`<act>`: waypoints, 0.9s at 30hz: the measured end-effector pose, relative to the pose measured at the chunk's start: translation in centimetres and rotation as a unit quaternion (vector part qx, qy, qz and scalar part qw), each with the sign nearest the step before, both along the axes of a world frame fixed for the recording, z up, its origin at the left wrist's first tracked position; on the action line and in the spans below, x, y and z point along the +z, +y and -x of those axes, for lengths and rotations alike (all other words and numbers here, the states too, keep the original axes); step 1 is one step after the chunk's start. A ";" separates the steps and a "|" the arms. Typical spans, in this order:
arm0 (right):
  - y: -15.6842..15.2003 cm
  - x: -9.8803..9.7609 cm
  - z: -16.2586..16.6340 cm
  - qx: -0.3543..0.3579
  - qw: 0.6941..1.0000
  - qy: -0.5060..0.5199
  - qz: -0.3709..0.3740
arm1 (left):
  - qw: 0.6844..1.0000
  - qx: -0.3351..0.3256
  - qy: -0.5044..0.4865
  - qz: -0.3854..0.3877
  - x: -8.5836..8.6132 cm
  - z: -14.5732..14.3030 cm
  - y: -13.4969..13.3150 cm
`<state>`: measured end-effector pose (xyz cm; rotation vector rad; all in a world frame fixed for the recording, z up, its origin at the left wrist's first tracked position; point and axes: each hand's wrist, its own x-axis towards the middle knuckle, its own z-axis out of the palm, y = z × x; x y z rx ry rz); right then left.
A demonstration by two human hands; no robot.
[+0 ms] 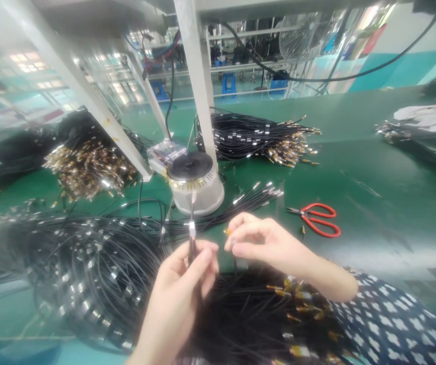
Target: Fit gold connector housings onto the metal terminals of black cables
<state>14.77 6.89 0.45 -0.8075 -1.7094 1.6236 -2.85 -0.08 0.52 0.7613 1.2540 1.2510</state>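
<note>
Near the middle, my left hand (183, 284) is closed round a black cable (192, 251) that points up and away from me. A white label (192, 229) wraps the cable just beyond my fingers, and its far end stands before the round tape dispenser (198, 195). This dispenser has a black disc on top and short amber strips round its rim. To the right, the bent fingers of my right hand (267, 243) pinch a small amber piece (227, 231), which looks like tape. The two hands are close but apart.
Red-handled pliers (320, 220) lie right of my hand. Loose black cables (84, 274) cover the left, and another bundle (256, 137) lies behind the dispenser. A heap of metal-tipped cable ends (92, 170) sits back left. White posts (198, 76) rise from the green table (355, 177).
</note>
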 end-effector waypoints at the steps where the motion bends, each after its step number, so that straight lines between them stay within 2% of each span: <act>1: 0.0 -0.1 0.0 0.004 1.000 0.005 0.004 | 1.000 -0.010 -0.024 0.018 0.1 -0.1 0.1; 6: -0.3 -0.6 0.4 0.001 0.999 0.036 0.015 | 0.995 -0.091 -0.031 0.042 0.1 -1.0 0.2; 10: -0.3 -0.5 0.1 -0.058 0.997 0.051 0.030 | 0.998 -0.026 -0.027 0.050 0.0 -1.3 0.0; 13: -0.2 -0.2 -0.4 -0.090 0.990 0.084 0.070 | 0.999 -0.005 -0.013 0.050 -0.1 -1.2 -0.1; 16: -0.3 0.4 -0.9 -0.068 0.993 0.063 0.073 | 0.999 -0.001 0.011 0.044 -0.1 -1.1 -0.1; 23: -0.4 1.7 -0.9 -0.033 0.999 -0.002 -0.006 | 0.997 -0.020 0.063 0.034 0.2 -1.3 -0.3; 27: -0.3 2.0 -0.8 -0.012 0.999 -0.013 -0.028 | 0.997 0.000 0.076 0.031 0.5 -1.7 -0.5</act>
